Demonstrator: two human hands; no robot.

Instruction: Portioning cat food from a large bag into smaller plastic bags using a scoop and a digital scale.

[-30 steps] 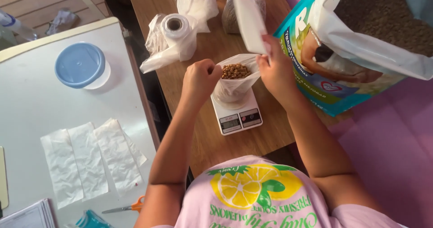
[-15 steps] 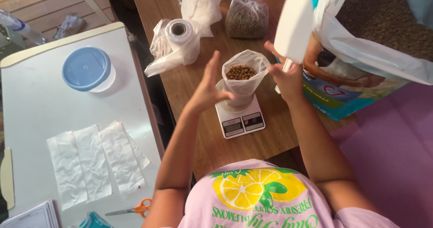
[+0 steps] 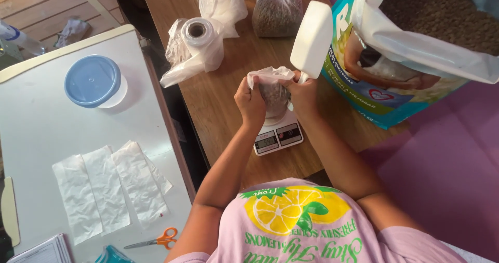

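Both hands gather a small plastic bag [image 3: 274, 92] of brown pellets over a kitchen scale [image 3: 278, 135] at the centre of the frame.

The left hand [image 3: 249, 101] pinches the bag's neck; the right hand [image 3: 304, 94] grips it too, with a white scoop [image 3: 311, 39] clamped in its fingers. Best kept upright while twisted shut, clear of the big feed sack [image 3: 416, 50] at upper right.

Small clear kibble-filled bag [image 3: 274, 94] upright on white scale [image 3: 278, 135].

2 hands [image 3: 250, 101] [image 3: 304, 92], 1 scale [image 3: 278, 136], 1 scoop [image 3: 311, 39], 1 bag roll [image 3: 201, 40], 3 flat bags [image 3: 106, 187], 1 scissors [image 3: 156, 239], 1 lidded tub [image 3: 93, 81].
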